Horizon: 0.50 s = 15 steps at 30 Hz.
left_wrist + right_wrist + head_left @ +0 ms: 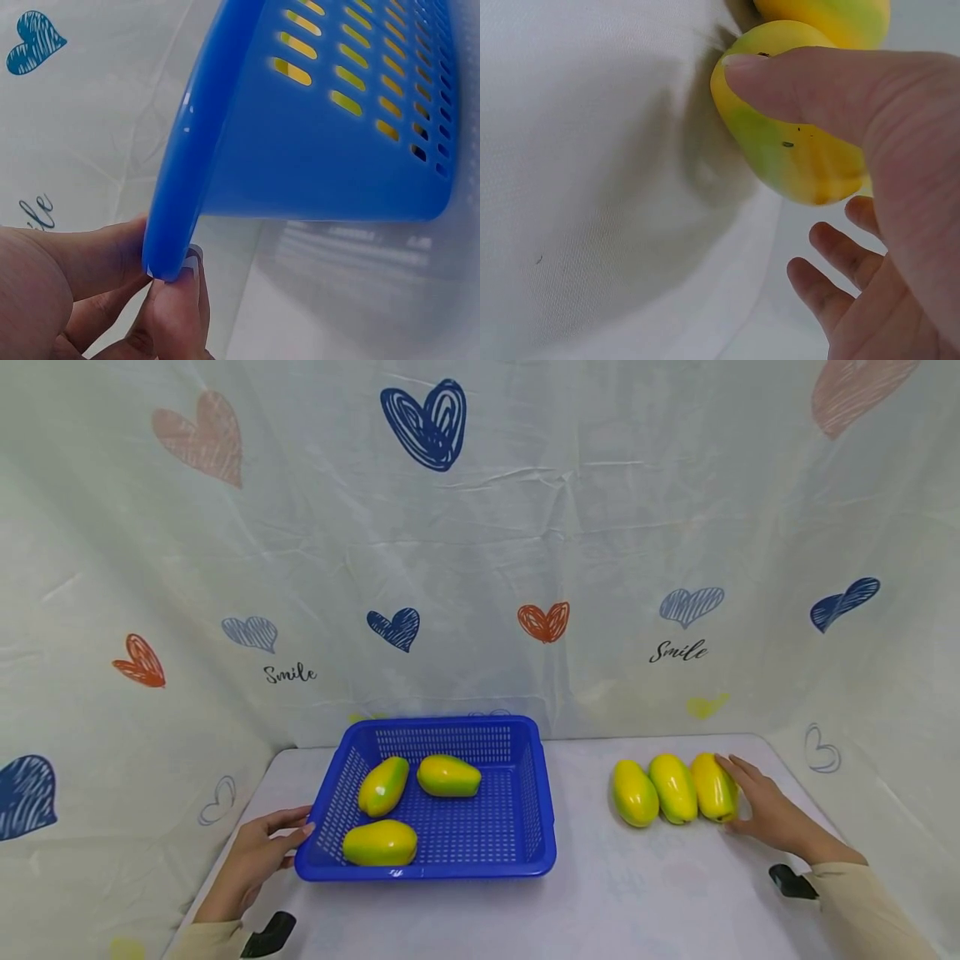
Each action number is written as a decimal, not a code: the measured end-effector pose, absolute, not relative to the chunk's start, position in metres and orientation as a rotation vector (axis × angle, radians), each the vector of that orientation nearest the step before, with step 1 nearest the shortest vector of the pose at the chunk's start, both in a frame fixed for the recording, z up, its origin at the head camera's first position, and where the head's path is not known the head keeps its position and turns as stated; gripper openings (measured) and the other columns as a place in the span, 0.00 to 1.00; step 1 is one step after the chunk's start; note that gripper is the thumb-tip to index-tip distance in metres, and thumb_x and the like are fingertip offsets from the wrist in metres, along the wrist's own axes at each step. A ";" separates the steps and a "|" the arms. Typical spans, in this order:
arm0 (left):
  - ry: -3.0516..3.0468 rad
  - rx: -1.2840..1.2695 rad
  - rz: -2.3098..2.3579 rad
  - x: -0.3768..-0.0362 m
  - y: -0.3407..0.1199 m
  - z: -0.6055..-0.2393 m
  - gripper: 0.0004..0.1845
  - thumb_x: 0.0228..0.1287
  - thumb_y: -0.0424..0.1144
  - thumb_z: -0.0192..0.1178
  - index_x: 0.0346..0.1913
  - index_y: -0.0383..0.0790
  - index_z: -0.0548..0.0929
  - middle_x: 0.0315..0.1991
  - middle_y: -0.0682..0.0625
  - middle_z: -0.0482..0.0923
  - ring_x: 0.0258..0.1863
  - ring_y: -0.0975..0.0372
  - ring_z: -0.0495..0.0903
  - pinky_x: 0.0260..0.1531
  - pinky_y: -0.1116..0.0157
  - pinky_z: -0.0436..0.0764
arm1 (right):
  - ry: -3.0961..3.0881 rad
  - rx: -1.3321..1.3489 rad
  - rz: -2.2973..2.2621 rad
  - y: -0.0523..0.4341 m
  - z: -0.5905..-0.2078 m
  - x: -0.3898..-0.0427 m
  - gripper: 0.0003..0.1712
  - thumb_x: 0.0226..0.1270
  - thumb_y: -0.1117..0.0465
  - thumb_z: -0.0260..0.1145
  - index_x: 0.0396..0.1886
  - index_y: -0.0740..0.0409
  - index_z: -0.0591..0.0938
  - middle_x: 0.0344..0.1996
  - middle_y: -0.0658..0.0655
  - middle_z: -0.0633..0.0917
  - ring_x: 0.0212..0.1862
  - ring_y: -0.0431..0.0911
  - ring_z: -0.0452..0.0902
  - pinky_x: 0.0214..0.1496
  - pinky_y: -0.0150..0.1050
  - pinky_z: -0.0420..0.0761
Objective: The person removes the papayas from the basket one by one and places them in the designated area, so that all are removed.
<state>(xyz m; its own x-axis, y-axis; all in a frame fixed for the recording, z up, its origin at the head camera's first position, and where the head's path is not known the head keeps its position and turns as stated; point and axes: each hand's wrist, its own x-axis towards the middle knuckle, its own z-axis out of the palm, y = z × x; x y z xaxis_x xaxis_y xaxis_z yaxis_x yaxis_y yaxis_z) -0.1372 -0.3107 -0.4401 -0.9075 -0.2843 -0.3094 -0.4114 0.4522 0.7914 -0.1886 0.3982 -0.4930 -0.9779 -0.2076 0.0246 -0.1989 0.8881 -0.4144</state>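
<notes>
- Lying well to the right of the basket (pixel 480 827), the end fruit (pixel 713 791) is the last of a row of three, yellow in the head view.
- Spread wide about that fruit, the right hand (pixel 772 810) touches it; I cannot tell how firmly.
- Nearer the basket in the same row sit the middle fruit (pixel 672 788) and the near fruit (pixel 635 793), side by side.
- Holding three pieces, the blue basket has a slanted fruit (pixel 384 786) and a sideways fruit (pixel 448 776) toward its back, and a front fruit (pixel 379 842) in its front left corner; its right half is bare mesh.
- At the basket's left side, the left hand (pixel 251 860) pinches the rim between thumb and fingers.
- Under the basket and the row runs a white table (pixel 615 910); behind the basket hangs a pale cloth (pixel 480 527) printed with hearts and "Smile".
- Only the left wrist view shows the basket's outer wall close up, yellow and green showing through its slots.
- Only the right wrist view shows the end fruit's green patches and small dark marks, the thumb (pixel 802 86) across it and three fingertips splayed below.
</notes>
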 end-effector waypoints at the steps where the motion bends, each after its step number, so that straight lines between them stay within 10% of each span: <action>1: 2.562 -0.620 1.453 -0.137 -0.310 -0.440 0.29 0.78 0.37 0.62 0.73 0.23 0.70 0.67 0.23 0.67 0.43 0.52 0.81 0.38 0.64 0.87 | 3.032 -0.325 -0.663 0.398 -0.492 -0.188 0.64 0.49 0.71 0.84 0.80 0.73 0.54 0.73 0.86 0.54 0.69 0.83 0.55 0.64 0.81 0.62; 15: 2.560 -0.644 1.454 -0.136 -0.310 -0.441 0.29 0.78 0.37 0.62 0.73 0.23 0.70 0.67 0.23 0.67 0.44 0.50 0.80 0.38 0.64 0.86 | 3.058 -0.389 -0.673 0.396 -0.480 -0.181 0.63 0.49 0.70 0.84 0.80 0.73 0.56 0.73 0.85 0.57 0.69 0.81 0.56 0.63 0.81 0.63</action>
